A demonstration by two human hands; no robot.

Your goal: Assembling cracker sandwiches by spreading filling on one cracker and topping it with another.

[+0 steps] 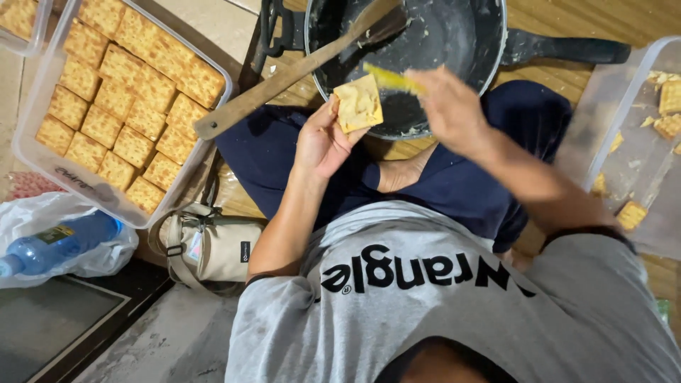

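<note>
The left hand [323, 142] holds a square cracker [359, 103] by its lower edge, fingers closed around it, the face with pale spread turned up, just over the near rim of the black pan [454, 35]. The right hand [447, 103] grips a yellow spreader [389, 78]; its long axis points left and a little up, the tip touching the cracker's top corner. A wooden spatula [284, 78] leans in the pan

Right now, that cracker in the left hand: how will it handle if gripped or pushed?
The cracker looks thin and flat, so probably stiff but brittle; the left hand holds it by the edges. Paste covers its top, so likely sticky there. Probably very light for its size.
</note>
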